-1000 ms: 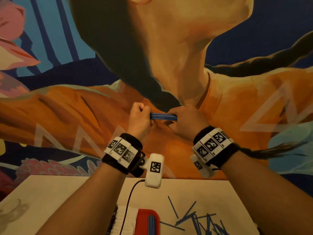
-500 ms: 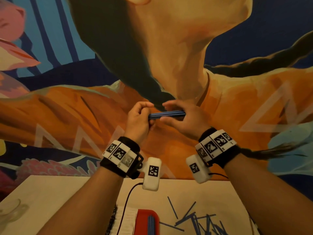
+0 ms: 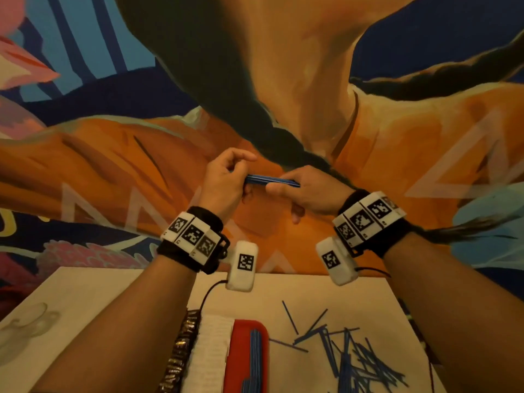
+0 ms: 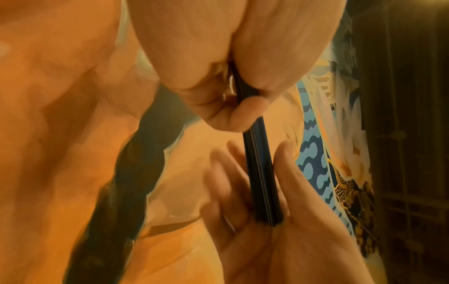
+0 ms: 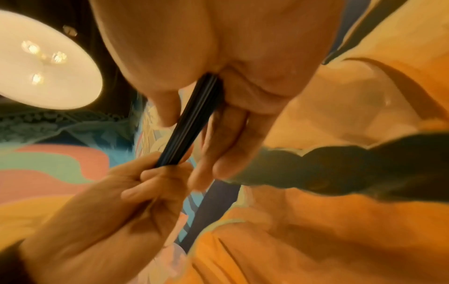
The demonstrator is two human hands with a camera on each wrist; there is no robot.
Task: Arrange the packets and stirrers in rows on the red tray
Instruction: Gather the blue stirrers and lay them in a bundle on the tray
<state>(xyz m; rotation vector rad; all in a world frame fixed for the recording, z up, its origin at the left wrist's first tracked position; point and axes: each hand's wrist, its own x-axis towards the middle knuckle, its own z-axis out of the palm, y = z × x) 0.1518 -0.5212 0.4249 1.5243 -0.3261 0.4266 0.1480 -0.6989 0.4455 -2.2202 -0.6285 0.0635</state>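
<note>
Both hands hold one bundle of blue stirrers [image 3: 270, 181] raised above the table [image 3: 99, 302], left hand [image 3: 224, 184] pinching one end, right hand [image 3: 309, 191] gripping the other; ends should be squared before lowering beside those already on the red tray [image 3: 236, 353].

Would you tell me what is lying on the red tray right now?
A row of blue stirrers lies lengthwise on the red tray. The frame's bottom edge cuts off the tray's near end, so anything there cannot be seen.
</note>
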